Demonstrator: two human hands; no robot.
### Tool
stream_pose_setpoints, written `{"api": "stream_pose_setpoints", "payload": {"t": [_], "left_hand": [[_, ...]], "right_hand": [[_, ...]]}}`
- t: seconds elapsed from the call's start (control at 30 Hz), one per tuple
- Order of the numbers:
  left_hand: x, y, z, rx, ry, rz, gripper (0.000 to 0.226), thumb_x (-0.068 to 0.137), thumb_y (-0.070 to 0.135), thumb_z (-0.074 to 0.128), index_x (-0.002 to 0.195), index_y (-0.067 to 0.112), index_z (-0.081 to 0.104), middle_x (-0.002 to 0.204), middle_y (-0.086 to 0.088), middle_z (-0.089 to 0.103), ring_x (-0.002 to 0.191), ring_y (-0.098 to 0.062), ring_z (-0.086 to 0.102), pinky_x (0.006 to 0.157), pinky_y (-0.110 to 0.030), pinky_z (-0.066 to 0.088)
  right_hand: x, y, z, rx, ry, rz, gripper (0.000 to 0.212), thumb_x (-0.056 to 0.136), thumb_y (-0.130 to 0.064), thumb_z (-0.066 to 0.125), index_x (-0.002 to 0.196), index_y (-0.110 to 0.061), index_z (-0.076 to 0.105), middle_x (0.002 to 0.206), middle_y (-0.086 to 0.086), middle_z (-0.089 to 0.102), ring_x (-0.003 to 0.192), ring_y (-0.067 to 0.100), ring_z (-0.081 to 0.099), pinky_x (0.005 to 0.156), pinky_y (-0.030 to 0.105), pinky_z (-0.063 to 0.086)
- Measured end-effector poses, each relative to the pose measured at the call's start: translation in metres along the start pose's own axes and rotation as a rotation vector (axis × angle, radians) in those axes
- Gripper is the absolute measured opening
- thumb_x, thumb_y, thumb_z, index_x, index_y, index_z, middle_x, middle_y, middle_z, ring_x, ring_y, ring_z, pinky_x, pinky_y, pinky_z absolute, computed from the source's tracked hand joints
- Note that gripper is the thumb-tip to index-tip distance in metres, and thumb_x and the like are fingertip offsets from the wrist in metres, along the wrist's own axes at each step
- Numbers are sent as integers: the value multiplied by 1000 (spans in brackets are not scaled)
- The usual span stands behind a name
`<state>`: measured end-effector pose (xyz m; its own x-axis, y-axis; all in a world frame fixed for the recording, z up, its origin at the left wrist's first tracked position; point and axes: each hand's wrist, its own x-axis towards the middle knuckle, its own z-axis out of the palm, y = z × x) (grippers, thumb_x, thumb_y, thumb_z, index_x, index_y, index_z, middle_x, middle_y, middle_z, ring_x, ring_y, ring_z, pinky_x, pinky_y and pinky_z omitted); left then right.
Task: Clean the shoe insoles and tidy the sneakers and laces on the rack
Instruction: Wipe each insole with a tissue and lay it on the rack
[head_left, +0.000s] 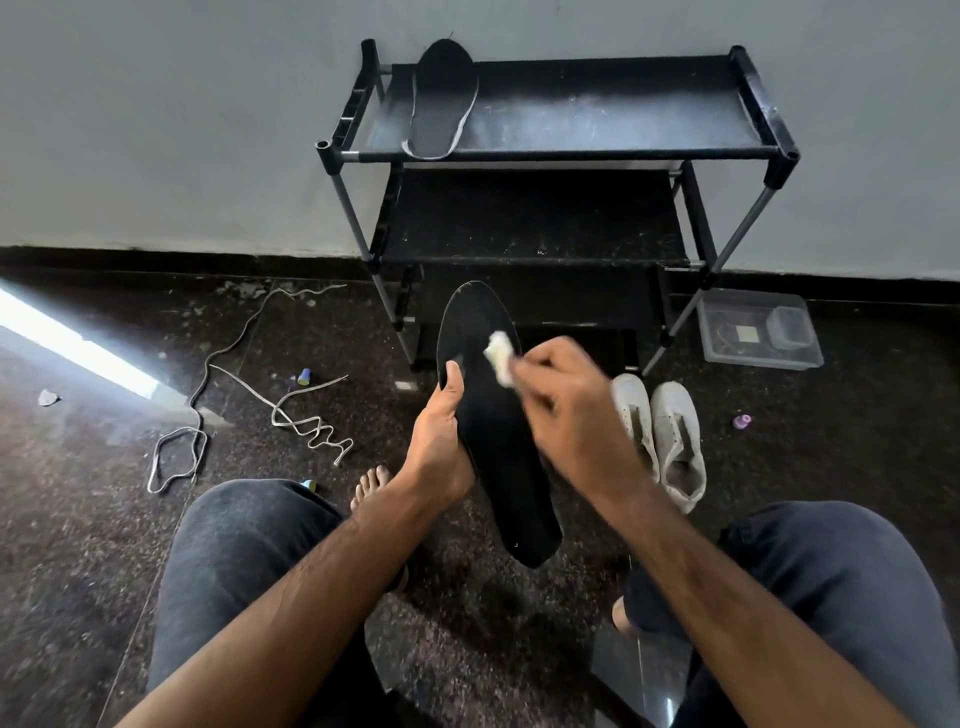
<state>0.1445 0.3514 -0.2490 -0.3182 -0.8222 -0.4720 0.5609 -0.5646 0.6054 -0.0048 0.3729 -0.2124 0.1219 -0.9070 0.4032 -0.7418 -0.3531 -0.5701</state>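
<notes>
My left hand (441, 436) grips a long black insole (498, 441) by its left edge, thumb on top, toe end pointing away from me. My right hand (566, 410) pinches a small white wad of cloth (501, 356) and presses it on the insole's front part. A second black insole (444, 101) lies on the top shelf of the black shoe rack (571, 153), at its left end. Two white sneakers (660, 441) without laces stand side by side on the floor to the right of my hands. Two loose laces (306, 421) lie on the floor at the left.
A clear plastic box (758, 332) with small items sits on the floor right of the rack. Small caps or bottles (304, 376) lie on the dark floor, one purple (742, 421) at the right. My knees and a bare foot (371, 486) are below. A grey wall stands behind.
</notes>
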Motion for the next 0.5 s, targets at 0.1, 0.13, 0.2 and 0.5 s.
{"api": "stream_pose_setpoints", "payload": {"t": [0.1,0.13,0.2,0.5], "left_hand": [[1,-1,-2,16,55,-14,72,101,54,45,146,-2,47,145,-29,54,131,-36,59,110,-45,49],[0,0,-1,26,48,-14,73,100,55,45,146,-1,49,144,-27,56,131,-36,59,110,-46,49],[0,4,0,16,13,6,75,96,58,44,148,3,48,143,-23,58,131,-35,59,105,-45,52],[0,5,6,-11,34,9,74,102,55,39,146,-4,44,127,-26,67,115,-32,69,86,-41,61]], "right_hand": [[-14,-11,19,-95,-166,-125,26,100,-10,55,120,-1,68,101,7,57,90,22,54,78,30,52],[-15,-6,21,-139,-163,-138,26,101,-10,55,121,0,67,101,7,57,91,22,53,78,29,52],[-12,7,18,-201,-143,-97,22,101,-7,56,118,1,67,99,7,54,89,21,51,76,32,54],[-5,-8,4,-21,-68,-54,23,96,-1,62,117,0,70,100,6,58,92,18,55,83,22,50]]}}
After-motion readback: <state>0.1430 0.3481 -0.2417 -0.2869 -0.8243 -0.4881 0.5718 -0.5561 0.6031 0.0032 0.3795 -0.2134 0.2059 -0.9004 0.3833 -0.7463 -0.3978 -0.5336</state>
